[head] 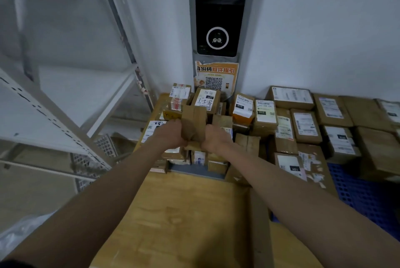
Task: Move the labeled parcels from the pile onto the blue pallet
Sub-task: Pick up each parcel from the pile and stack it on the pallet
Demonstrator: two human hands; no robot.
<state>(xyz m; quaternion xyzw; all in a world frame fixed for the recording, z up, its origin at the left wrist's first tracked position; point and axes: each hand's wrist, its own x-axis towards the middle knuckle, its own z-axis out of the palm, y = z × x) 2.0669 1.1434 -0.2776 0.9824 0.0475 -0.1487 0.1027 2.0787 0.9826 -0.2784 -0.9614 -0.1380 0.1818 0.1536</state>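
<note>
Both my arms reach forward over a large cardboard box [184,213]. My left hand [171,132] and my right hand [214,135] grip a small plain brown parcel [194,124] from either side, above the pile of labeled parcels [207,100] against the wall. The fingers are hidden behind the parcel. More labeled parcels [303,125] lie packed together on the right. The blue pallet [363,192] shows at the lower right, partly under those parcels.
White metal shelving [65,99] stands on the left, close to the pile. A dark wall terminal [217,10] with an orange QR poster [216,77] beneath it is straight ahead. A plastic bag [19,231] lies at the lower left.
</note>
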